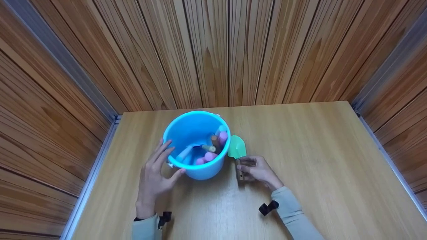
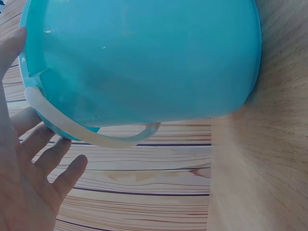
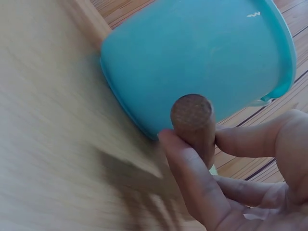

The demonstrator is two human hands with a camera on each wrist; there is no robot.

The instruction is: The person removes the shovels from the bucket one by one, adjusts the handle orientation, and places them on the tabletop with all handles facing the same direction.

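Note:
A blue bucket [image 1: 203, 171] stands upright on the table, with a white handle [image 2: 101, 138] hanging at its side. My left hand [image 1: 156, 176] is at the bucket's near left rim, fingers spread and fairly straight. Its thumb touches the front of the rim and two fingertips reach over the edge. To the right of the bucket, my right hand [image 1: 258, 170] pinches the brown wooden handle [image 3: 192, 115] of a small shovel between thumb and fingers. The shovel's green blade [image 1: 237, 147] points away from me, close beside the bucket wall.
Inside the bucket lie several handled things, among them a pink rounded end [image 1: 210, 156], a brown handle [image 1: 215, 141] and a light blue handle [image 1: 184, 153]. A wood-panelled wall [image 1: 206, 53] stands behind the wooden table [image 1: 317, 150], with panelled walls on both sides.

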